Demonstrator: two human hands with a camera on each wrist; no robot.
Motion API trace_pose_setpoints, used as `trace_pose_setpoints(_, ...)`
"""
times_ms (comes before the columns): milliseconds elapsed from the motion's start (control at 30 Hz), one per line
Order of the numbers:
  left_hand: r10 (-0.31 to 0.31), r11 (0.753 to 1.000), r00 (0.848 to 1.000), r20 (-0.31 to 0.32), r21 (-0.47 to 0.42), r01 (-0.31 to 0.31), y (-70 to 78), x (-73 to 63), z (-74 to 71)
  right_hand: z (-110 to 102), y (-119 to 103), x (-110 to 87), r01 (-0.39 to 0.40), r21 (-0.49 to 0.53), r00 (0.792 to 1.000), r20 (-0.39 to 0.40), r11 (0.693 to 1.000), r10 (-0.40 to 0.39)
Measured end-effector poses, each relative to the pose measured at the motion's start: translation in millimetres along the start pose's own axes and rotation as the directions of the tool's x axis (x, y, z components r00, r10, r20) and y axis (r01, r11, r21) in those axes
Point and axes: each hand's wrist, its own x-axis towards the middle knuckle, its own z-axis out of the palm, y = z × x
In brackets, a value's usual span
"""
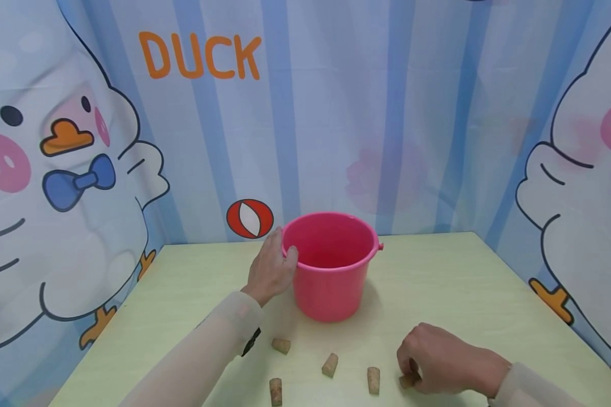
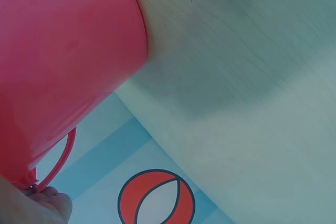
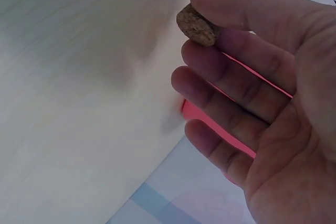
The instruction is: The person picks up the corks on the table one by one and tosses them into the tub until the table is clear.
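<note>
A pink bucket [image 1: 331, 295] stands upright near the back of the table. At its left rim my left hand [image 1: 271, 271] grips the edge, with the thumb over the near side. In the left wrist view those fingers lie by the base of the bucket's handle [image 2: 64, 157]. At the front right, low over the table, my right hand [image 1: 440, 360] pinches a cork stopper [image 3: 195, 26] between thumb and fingertips; the other fingers are slightly bent. Several more corks lie in front of the bucket, among them one cork [image 1: 330, 365] toward the middle and another [image 1: 373, 380] left of my right hand.
The pale wooden table [image 1: 193, 316] meets a striped blue curtain [image 1: 331, 113] at its back edge. Printed ducks cover the fabric on both sides. Another cork [image 1: 281, 345] lies near my left sleeve, and one [image 1: 276, 392] sits at the front.
</note>
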Motion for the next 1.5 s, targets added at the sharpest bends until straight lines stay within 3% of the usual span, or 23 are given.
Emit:
trace_pose_setpoints(367,-0.006,1.000,1.000,0.007,0.001,0.006,0.0,-0.6,-0.4,-7.4,-1.8,3.1,-0.015,0.034,0.999,-0.030,0.999,0.017)
trace_pose_setpoints(800,-0.001,1.000,1.000,0.006,-0.003,0.001,0.8,-1.3,-0.7,-13.8,-0.7,3.0,0.045,0.042,0.988,-0.152,0.998,-0.038)
trace_pose_setpoints(1133,0.019,1.000,1.000,-0.009,0.006,-0.019,0.7,-2.6,-1.5,-17.4,-3.7,7.2,0.024,-0.051,0.955,-0.295,0.998,-0.038)
trace_pose_setpoints(1500,0.021,1.000,1.000,-0.007,0.013,-0.021,-0.6,-1.1,-0.4,-23.1,-7.4,11.0,-0.038,-0.087,0.928,-0.372,0.995,0.003)
